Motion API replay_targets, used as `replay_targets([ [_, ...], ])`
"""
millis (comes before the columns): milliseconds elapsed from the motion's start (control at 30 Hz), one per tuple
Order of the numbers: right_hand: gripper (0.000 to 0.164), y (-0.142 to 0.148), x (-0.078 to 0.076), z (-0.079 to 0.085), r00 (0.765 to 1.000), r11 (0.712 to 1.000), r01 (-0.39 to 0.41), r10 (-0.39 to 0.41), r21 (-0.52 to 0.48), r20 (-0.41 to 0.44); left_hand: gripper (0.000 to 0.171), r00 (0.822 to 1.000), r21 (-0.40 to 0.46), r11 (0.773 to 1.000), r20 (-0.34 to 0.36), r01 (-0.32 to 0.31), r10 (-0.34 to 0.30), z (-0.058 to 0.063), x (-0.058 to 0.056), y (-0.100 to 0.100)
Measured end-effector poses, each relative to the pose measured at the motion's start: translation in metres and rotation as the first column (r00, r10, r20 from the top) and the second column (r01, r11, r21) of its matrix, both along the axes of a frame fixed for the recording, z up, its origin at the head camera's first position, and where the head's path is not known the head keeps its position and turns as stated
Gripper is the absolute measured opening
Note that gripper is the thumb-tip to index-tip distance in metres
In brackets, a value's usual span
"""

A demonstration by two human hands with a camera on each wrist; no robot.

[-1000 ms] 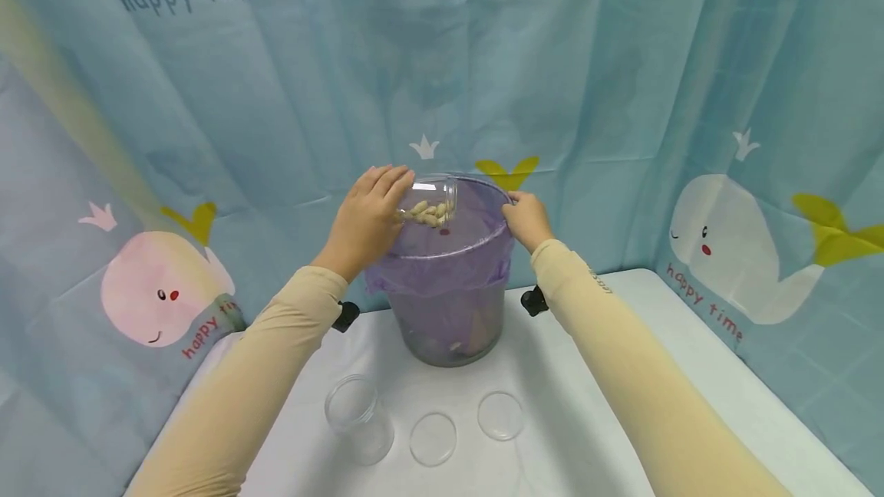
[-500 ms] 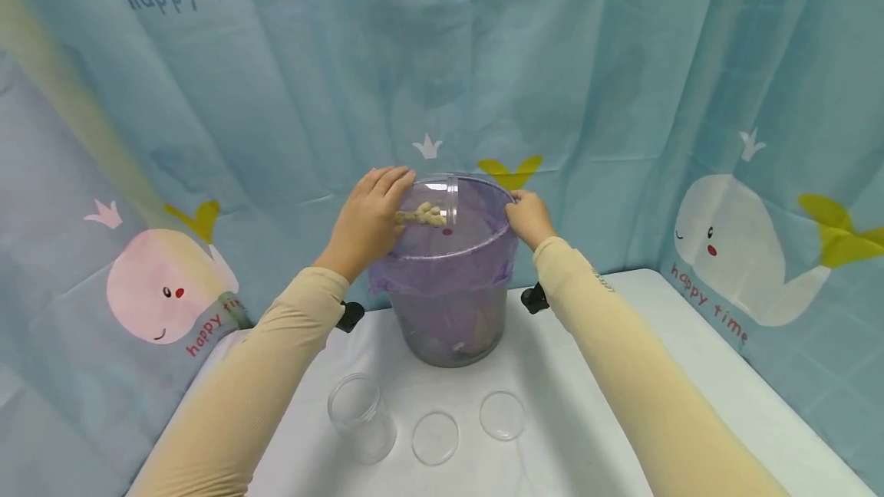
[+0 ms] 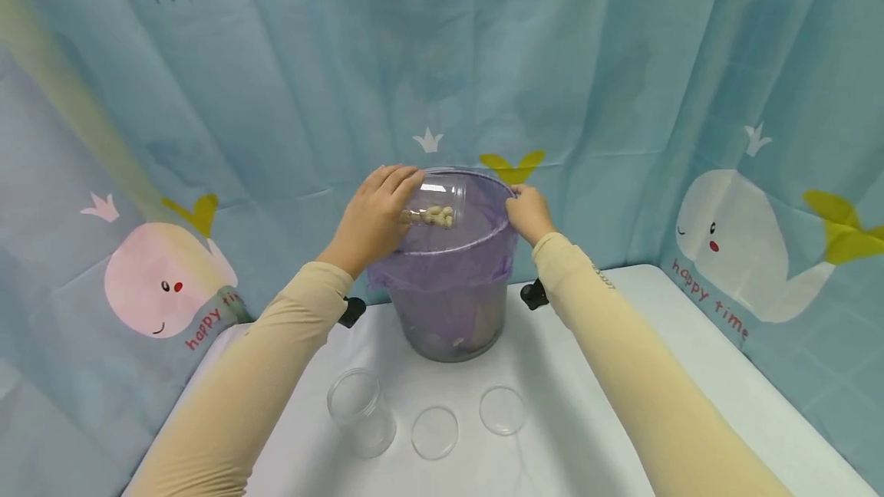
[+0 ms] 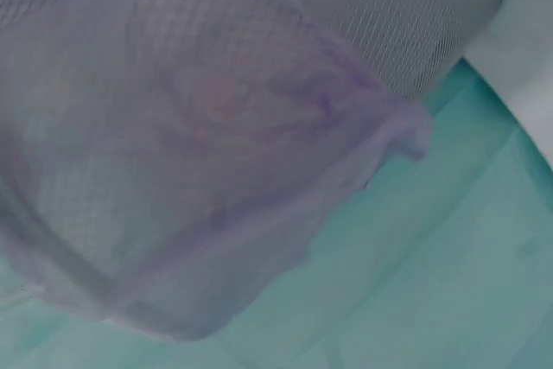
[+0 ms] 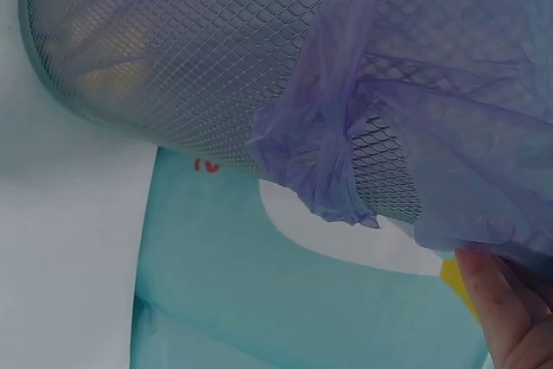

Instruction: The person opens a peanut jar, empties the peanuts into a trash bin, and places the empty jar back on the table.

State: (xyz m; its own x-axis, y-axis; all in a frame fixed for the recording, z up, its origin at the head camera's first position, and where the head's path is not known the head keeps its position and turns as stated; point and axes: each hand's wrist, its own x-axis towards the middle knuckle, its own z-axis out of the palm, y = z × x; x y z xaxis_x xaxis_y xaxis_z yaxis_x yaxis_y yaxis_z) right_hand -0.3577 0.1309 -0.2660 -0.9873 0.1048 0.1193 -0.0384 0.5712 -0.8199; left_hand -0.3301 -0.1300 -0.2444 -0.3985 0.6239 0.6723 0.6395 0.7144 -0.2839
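My left hand (image 3: 376, 213) holds a clear plastic jar (image 3: 445, 189) on its side, its mouth to the right, over the opening of a mesh wastebasket (image 5: 216, 41). Several peanuts (image 3: 439, 216) lie along the jar's lower wall. A thin purple bag (image 3: 449, 271) lines the basket and folds down over its rim. At the right side of that rim, my right hand (image 3: 529, 215) grips the edge together with the bag. Only bag and mesh show in the left wrist view; the jar and left hand are out of it.
On the white table (image 3: 587, 405), in front of the basket, stands a second clear jar (image 3: 354, 393), at the left. Two flat round clear lids lie beside it, a nearer lid (image 3: 435, 433) and a right lid (image 3: 503, 410). A blue curtain (image 3: 311, 98) hangs close behind the basket.
The jar has shifted slightly right over the basket, and the peanuts inside have settled into a lower row. My right hand keeps its grip on the rim.
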Motion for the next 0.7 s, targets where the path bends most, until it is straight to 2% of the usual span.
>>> replay_targets([
  [167, 0.052, 0.001, 0.000, -0.001, 1.000, 1.000, 0.003, -0.003, -0.017, 0.002, 0.067, 1.000, 0.085, 0.996, -0.029, 0.000, 0.002, 0.006, 0.002, 0.000],
  [267, 0.053, 0.000, 0.000, -0.002, 1.000, 1.000, -0.002, 0.003, -0.028, 0.011, 0.063, 0.998, 0.093, 0.996, -0.057, -0.010, 0.015, 0.003, 0.002, -0.003],
  [400, 0.054, -0.004, 0.000, -0.004, 1.000, 0.999, 0.002, -0.001, -0.034, 0.019, 0.058, 0.998, 0.057, 0.998, -0.065, -0.005, 0.009, -0.002, 0.001, -0.008],
  [567, 0.053, -0.007, 0.000, -0.005, 1.000, 0.999, 0.025, -0.024, -0.027, 0.004, 0.065, 0.997, 0.138, 0.990, -0.074, -0.017, 0.027, 0.003, 0.003, -0.012],
  [633, 0.053, -0.009, 0.000, -0.005, 1.000, 0.999, 0.024, -0.024, -0.026, -0.001, 0.067, 0.997, 0.137, 0.990, -0.070, -0.032, 0.042, 0.005, 0.004, -0.013],
  [700, 0.052, -0.009, 0.000, -0.005, 1.000, 0.999, 0.025, -0.025, -0.033, 0.001, 0.066, 0.997, 0.101, 0.994, -0.063, -0.038, 0.044, 0.005, 0.004, -0.012],
])
